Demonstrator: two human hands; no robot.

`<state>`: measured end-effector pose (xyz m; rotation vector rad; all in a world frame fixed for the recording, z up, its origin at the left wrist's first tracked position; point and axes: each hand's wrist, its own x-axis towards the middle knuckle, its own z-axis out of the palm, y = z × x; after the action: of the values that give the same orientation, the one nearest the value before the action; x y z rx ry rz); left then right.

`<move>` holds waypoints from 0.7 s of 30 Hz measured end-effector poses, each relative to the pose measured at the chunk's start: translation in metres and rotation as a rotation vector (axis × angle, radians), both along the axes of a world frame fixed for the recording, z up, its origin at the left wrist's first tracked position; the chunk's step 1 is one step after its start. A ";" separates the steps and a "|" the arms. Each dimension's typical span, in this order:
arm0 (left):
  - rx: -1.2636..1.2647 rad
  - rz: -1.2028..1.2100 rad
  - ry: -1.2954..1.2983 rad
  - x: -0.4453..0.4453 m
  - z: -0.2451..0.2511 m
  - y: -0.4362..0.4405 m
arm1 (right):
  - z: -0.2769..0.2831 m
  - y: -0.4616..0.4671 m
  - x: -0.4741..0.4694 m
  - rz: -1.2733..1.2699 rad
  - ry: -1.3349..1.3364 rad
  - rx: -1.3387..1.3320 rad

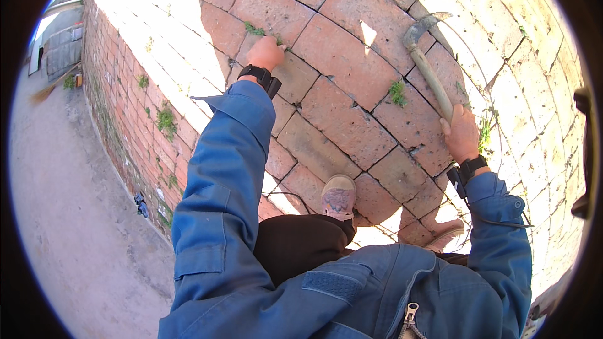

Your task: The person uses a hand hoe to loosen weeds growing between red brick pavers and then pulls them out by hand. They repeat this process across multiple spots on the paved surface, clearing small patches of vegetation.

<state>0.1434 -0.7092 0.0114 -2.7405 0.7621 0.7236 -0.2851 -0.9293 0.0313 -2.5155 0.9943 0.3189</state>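
Observation:
My right hand (461, 134) grips the lower end of a wooden handle belonging to a sickle (431, 73). The sickle's curved metal blade points away from me and hooks to the right, over the brick paving. On the left, my left hand (266, 52) is closed in a fist low at a paving joint, around a small green weed (279, 40). Bits of leaf show beside the thumb; the fingertips are hidden under the hand. Just beyond the fist, another green tuft (254, 28) grows from the joint. Between my hands, a separate weed (398, 93) stands in a crack.
Red brick paving (348, 61) lies under my shoe (339, 195), partly in my shadow. At left the brickwork drops along an edge to grey ground (85, 174). More weeds (166, 121) grow on that brick face. A broom (44, 94) lies far left. A thin cable (492, 103) curves near my right hand.

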 end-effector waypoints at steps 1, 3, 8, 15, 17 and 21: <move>-0.016 -0.006 0.019 0.004 -0.003 0.001 | 0.000 0.000 0.000 -0.006 -0.012 0.004; -0.085 -0.035 0.076 0.013 -0.008 0.004 | 0.000 0.000 0.000 0.003 -0.009 0.003; -0.258 0.034 0.110 0.016 -0.024 0.016 | 0.000 -0.001 0.000 0.000 -0.013 0.013; -0.463 0.259 0.153 0.003 -0.028 0.026 | 0.000 -0.001 0.001 0.004 -0.011 0.010; -0.581 0.387 0.236 -0.003 -0.019 0.029 | 0.000 -0.001 0.001 0.004 -0.007 0.011; -0.792 0.602 0.439 -0.010 0.022 0.030 | -0.001 -0.001 0.001 -0.004 0.001 0.023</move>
<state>0.1332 -0.6792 0.0330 -3.6520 0.2936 1.4329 -0.2843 -0.9306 0.0302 -2.4930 0.9899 0.3286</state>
